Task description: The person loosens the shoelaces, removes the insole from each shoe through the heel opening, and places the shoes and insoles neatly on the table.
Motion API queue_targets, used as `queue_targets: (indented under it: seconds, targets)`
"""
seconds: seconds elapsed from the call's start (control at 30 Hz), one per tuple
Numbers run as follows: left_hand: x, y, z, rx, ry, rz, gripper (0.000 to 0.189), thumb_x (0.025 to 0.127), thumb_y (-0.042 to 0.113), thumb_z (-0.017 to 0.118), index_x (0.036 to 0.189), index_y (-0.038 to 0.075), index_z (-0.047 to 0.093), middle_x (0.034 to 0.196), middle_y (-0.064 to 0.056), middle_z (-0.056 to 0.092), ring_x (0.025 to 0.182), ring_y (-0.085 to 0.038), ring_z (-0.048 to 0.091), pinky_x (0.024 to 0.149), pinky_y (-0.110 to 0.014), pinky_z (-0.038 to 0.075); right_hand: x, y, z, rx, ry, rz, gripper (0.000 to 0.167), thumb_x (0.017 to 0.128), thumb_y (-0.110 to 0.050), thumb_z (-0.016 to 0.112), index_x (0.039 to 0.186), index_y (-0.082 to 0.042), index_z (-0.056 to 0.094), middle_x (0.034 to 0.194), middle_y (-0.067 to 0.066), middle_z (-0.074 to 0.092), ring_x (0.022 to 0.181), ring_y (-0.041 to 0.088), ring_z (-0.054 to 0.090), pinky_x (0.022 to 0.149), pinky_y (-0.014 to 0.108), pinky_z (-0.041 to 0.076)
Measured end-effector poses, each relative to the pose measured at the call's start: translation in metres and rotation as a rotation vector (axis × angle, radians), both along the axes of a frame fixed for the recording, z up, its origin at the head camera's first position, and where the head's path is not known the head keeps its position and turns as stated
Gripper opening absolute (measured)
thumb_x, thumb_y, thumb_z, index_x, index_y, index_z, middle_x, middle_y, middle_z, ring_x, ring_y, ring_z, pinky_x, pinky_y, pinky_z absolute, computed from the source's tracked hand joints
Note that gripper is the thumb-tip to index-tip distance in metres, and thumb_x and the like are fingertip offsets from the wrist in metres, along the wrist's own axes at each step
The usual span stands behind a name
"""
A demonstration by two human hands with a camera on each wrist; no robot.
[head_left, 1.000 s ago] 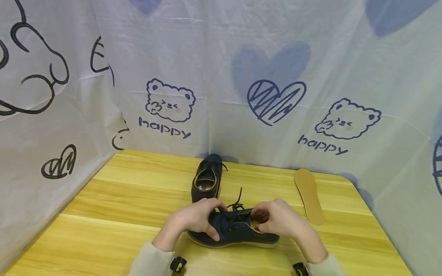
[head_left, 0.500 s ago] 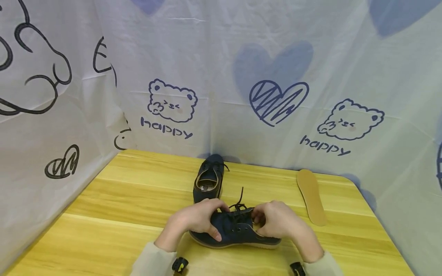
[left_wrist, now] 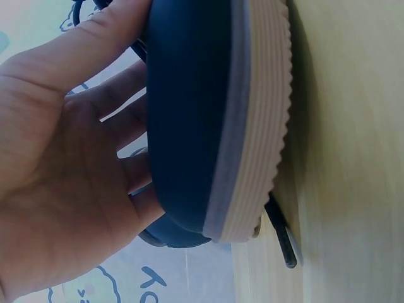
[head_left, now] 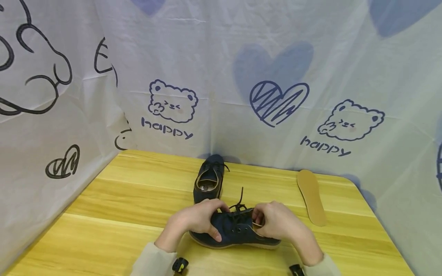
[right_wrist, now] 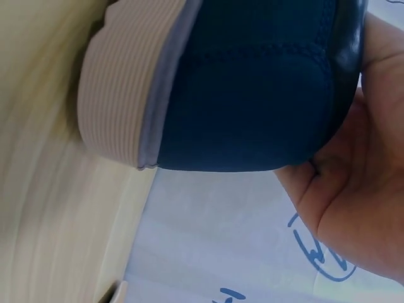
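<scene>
A dark navy lace-up shoe (head_left: 238,232) lies sole down on the table, toe to the left, heel to the right. My left hand (head_left: 198,216) grips its toe, thumb on the near side and fingers over the far side. In the left wrist view, the hand (left_wrist: 69,151) spans the toe above the ridged pale sole (left_wrist: 262,120). Bent fingers of my right hand (head_left: 276,220) reach into the shoe's opening, where a tan lining shows. In the right wrist view the hand (right_wrist: 366,183) is behind the heel (right_wrist: 246,113); its fingertips are hidden, so I cannot tell whether they pinch anything.
A second dark shoe (head_left: 203,195) stands just behind, its toe toward the back curtain (head_left: 221,126). At the right lies a tan insole (head_left: 311,197) on the yellow wood-grain table (head_left: 114,191). A black lace end (left_wrist: 281,233) pokes out beside the sole.
My right hand has shifted slightly left and down at the shoe's opening, and its fingers have moved a little within it. The left hand keeps its grip on the toe.
</scene>
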State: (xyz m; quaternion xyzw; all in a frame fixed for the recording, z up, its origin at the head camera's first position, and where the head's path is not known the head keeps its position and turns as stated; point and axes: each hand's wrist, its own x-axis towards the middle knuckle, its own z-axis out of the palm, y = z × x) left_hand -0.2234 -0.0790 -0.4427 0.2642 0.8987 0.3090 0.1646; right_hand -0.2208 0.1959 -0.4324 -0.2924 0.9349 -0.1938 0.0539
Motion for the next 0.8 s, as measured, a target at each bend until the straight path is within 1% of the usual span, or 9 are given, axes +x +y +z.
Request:
queue_targets:
  seconds: [0.2,0.33,0.5,0.67,0.8]
  targets:
    - [0.0002,0.0005,-0.0002,-0.013,0.015,-0.003,0.065,0.073,0.023,0.097,0.130,0.021,0.064,0.139,-0.001,0.060,0.139,-0.031,0.048,0.111,-0.051,0.043,0.0032,0.0004,-0.0005,0.012,0.017,0.005,0.020,0.078,-0.012,0.086,0.087,-0.018,0.069,0.071,-0.016,0.060,0.062,0.001,0.053,0.063,0.028,0.049]
    - [0.0010,0.0002,-0.0003,-0.014,0.012,0.001,0.066,0.073,0.024,0.097,0.130,0.022,0.064,0.138,-0.001,0.060,0.138,-0.031,0.048,0.111,-0.051,0.043,0.0054,-0.0006,-0.0011,0.041,0.050,0.024,0.017,0.080,-0.009,0.084,0.084,-0.019,0.071,0.068,-0.017,0.058,0.060,0.001,0.051,0.061,0.028,0.048]
    - [0.0013,0.0006,-0.0009,-0.008,0.008,0.002,0.066,0.073,0.023,0.097,0.130,0.022,0.064,0.138,-0.001,0.060,0.137,-0.030,0.049,0.110,-0.051,0.044,0.0062,-0.0004,-0.0021,0.063,0.089,0.050,0.015,0.083,-0.006,0.079,0.082,-0.019,0.074,0.069,-0.016,0.058,0.060,0.001,0.049,0.060,0.026,0.047]
    - [0.0000,0.0009,-0.0020,-0.004,0.012,0.002,0.066,0.072,0.023,0.097,0.130,0.021,0.064,0.137,-0.001,0.061,0.136,-0.030,0.050,0.109,-0.051,0.045,0.0025,0.0026,-0.0036,0.023,0.071,0.068,0.014,0.088,-0.008,0.073,0.085,-0.021,0.074,0.070,-0.017,0.060,0.058,0.000,0.049,0.058,0.025,0.046]
    - [-0.0009,0.0005,-0.0038,0.000,0.011,-0.002,0.067,0.072,0.023,0.097,0.130,0.021,0.064,0.137,-0.001,0.061,0.136,-0.030,0.050,0.110,-0.051,0.044,0.0007,0.0048,-0.0032,0.003,0.057,0.082,0.014,0.091,-0.011,0.072,0.086,-0.024,0.073,0.071,-0.019,0.059,0.058,0.000,0.050,0.057,0.025,0.045]
